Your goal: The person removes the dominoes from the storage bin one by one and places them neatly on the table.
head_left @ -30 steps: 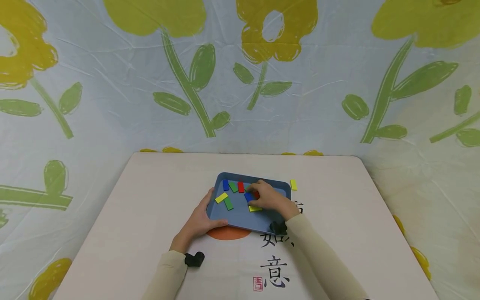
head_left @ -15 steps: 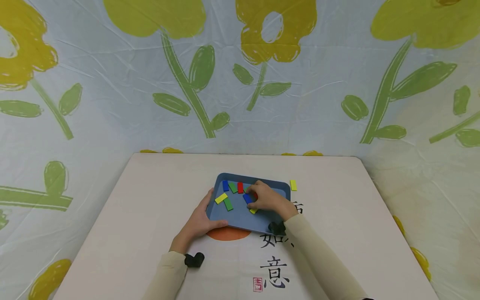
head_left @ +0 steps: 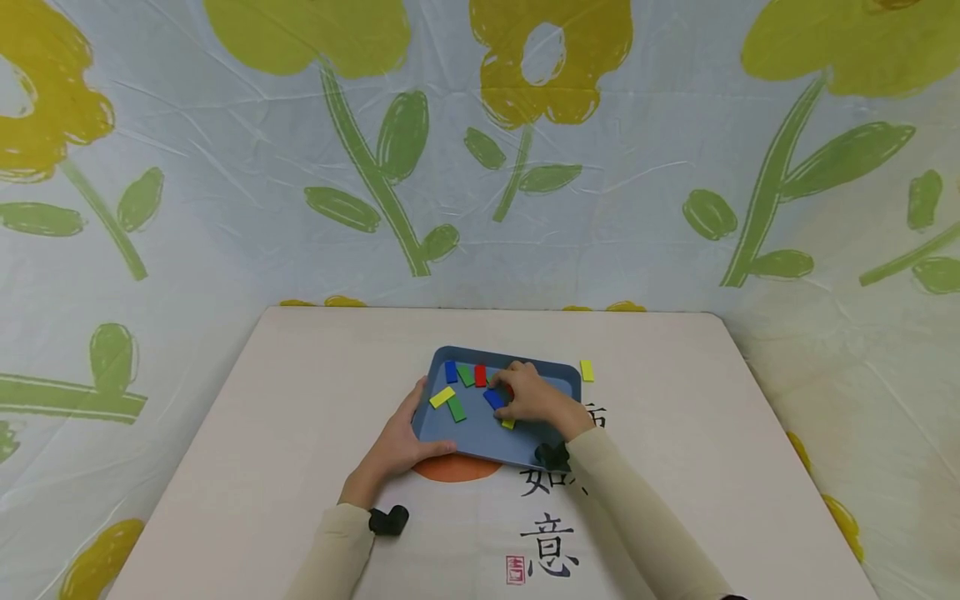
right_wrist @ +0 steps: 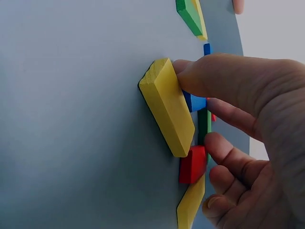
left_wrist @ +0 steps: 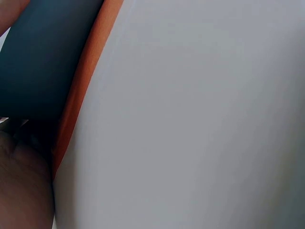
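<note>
A blue-grey tray point(head_left: 472, 435) lies on the table with several small coloured wooden blocks in it. My left hand point(head_left: 397, 437) grips its left front corner, thumb at the front rim and fingers along the left side. Over the tray's right half, my right hand point(head_left: 534, 396) pinches a blue block point(head_left: 493, 399) between thumb and index finger. In the right wrist view that blue block point(right_wrist: 194, 101) is partly hidden behind the thumb. Right beside the thumb tip is a yellow block point(right_wrist: 169, 105). A red block point(right_wrist: 193, 164) is near the other fingers.
Left in the tray are a blue block point(head_left: 451, 372), a green block point(head_left: 467, 376), a red block point(head_left: 480, 376), a yellow block point(head_left: 442, 397) and another green block point(head_left: 457, 408). One yellow block point(head_left: 587, 371) lies outside, beyond the right rim. An orange disc point(head_left: 457, 469) shows under the tray's front edge.
The blue block at my right fingers has turned and shifted slightly left. The yellow block below it has turned, and less of it shows. My left hand and the tray stay put.
</note>
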Demonstrator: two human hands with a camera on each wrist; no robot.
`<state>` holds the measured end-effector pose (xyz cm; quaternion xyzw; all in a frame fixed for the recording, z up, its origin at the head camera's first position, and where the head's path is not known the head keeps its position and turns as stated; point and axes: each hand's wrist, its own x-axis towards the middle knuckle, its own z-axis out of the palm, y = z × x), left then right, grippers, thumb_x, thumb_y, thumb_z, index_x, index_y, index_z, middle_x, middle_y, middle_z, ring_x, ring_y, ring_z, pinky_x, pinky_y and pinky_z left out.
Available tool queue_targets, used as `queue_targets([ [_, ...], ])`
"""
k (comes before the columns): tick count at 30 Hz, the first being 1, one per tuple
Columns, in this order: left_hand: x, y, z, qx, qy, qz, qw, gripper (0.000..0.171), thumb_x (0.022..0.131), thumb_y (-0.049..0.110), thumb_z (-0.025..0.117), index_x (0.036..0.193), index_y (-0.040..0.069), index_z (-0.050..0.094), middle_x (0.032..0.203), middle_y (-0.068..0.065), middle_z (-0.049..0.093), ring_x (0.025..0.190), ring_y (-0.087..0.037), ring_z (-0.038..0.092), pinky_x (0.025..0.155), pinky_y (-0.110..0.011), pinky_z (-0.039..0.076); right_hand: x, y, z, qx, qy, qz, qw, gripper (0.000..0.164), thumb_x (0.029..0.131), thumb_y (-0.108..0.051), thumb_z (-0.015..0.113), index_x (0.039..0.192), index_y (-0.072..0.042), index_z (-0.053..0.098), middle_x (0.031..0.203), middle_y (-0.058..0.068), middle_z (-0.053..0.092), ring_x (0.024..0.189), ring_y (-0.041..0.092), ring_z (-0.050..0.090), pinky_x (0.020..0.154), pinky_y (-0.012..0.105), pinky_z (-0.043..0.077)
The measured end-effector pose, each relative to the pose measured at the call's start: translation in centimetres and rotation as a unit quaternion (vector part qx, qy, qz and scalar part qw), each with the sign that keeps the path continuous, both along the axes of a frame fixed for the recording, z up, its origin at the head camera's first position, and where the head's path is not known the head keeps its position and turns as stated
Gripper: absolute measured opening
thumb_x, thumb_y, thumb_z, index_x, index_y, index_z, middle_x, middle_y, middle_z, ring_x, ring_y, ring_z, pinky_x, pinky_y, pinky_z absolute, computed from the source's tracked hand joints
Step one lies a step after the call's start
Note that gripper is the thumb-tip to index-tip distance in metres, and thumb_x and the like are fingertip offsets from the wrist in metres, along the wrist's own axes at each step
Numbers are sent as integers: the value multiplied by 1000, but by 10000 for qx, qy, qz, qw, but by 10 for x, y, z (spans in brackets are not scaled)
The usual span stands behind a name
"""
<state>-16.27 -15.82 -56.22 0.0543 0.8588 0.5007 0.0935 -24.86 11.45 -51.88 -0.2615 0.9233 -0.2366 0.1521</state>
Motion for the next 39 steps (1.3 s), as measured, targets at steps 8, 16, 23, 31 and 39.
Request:
queue_targets([
  [8,1,0,2,-8,-63,9,10000,123,75,46,91,167,30,10,173,1,15,159,-29,18,126,-60,20,0,-2,2,-22,109,20,9999,45,84,-29,85,123,-12,71,119,10,57,105,25,43,80,38,46],
  [16,1,1,2,1,-18,-24,10000,123,76,45,91,167,27,10,173,1,15,159,-29,17,126,-59,20,-2,3,2,-50,118,-18,9999,44,83,-30,85,120,-12,70,126,12,58,113,28,46,92,43,49],
  [23,2,0,2,34,81,-14,10000,124,74,46,92,167,27,11,173,0,16,159,-29,18,125,-60,21,-9,24,20,-320,147,-208,9992,47,85,-27,84,123,-6,66,122,12,63,115,30,52,101,48,49],
  [31,2,0,2,121,160,-50,9998,124,74,43,92,167,26,12,173,1,18,159,-29,19,125,-61,21,-18,57,44,-475,289,-730,9958,49,85,-26,82,125,-3,65,130,21,57,125,41,50,102,58,49],
  [39,2,1,3,141,140,-52,9998,125,74,43,92,167,24,12,173,0,18,159,-29,18,126,-60,19,-27,91,47,-544,408,-1125,9913,50,88,-26,80,127,0,63,142,28,48,131,45,46,106,62,46],
])
